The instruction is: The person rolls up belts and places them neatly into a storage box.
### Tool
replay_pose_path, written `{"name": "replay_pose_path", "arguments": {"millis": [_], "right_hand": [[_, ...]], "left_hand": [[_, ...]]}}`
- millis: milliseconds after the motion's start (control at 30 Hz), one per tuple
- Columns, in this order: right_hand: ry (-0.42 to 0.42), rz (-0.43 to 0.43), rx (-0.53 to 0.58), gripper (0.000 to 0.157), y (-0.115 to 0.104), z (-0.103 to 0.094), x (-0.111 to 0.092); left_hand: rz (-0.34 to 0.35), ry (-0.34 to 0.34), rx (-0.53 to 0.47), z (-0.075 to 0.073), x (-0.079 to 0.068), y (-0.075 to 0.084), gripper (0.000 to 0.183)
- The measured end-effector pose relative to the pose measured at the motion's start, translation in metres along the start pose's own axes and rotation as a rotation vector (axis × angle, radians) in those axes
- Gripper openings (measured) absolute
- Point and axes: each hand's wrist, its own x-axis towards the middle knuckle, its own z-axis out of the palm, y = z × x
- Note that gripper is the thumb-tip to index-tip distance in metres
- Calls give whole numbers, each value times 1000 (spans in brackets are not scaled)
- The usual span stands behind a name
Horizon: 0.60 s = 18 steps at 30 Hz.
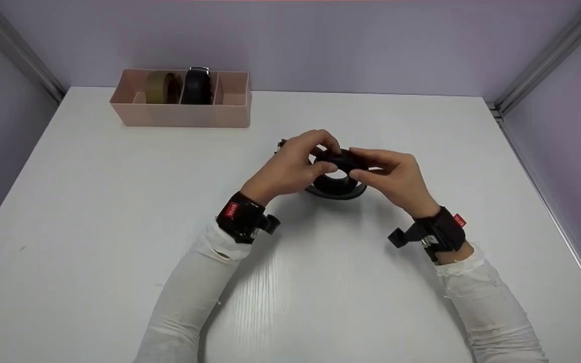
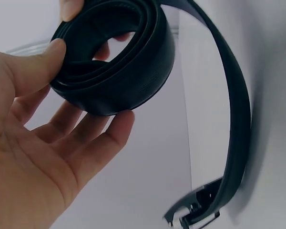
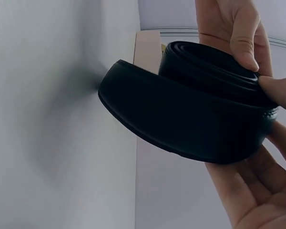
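A black belt (image 2: 133, 86), partly rolled into a coil, is held between both hands above the white table. My left hand (image 1: 293, 164) grips the coil from its left side, thumb on the upper edge and fingers beneath. From the right, my right hand (image 1: 394, 176) pinches the coil between thumb and fingers. A loose length of belt curves away from the coil, and its metal buckle (image 2: 193, 212) shows at the end in the left wrist view. In the right wrist view the outer wrap (image 3: 181, 119) stands off from the inner turns.
A pink divided box (image 1: 184, 115) stands at the table's back left. It holds a tan rolled belt (image 1: 157, 88) and a black rolled belt (image 1: 197, 86) in separate compartments. Walls border the white table (image 1: 94, 201) at the back and sides.
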Motion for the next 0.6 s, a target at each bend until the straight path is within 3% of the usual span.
{"name": "replay_pose_path", "arguments": {"millis": [167,300,467,600], "right_hand": [[73,-31,26,42,1,2,0],[104,-56,36,43,3,2,0],[100,-64,31,42,2,1,-1],[60,-41,13,42,1,0,-1]], "left_hand": [[20,86,-76,1,1,0,22],[13,115,-110,0,1,1,22],[8,75,-115,-1,1,2,23],[19,12,-25,-3,0,3,24]]}}
